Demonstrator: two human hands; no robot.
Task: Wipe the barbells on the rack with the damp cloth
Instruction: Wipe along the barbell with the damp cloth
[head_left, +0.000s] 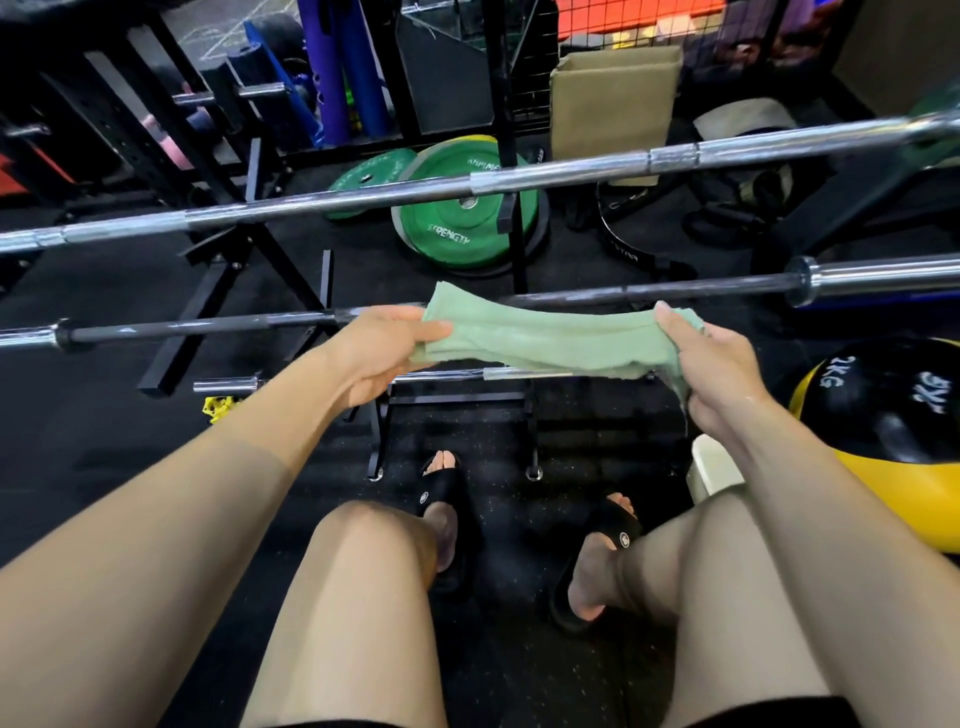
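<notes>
With the left hand (382, 345) and right hand (714, 358) each pinching an end of the cloth (545, 340) (pulled taut), best drape it over the dark barbell (208, 327) at 12 o'clock and rub lengthwise.

I see a soft, matt green terry cloth (540, 340), a glossy chromed steel barbell (363, 195), a dull black-shafted barbell (208, 327), and speckled matt rubber floor (493, 675).
</notes>
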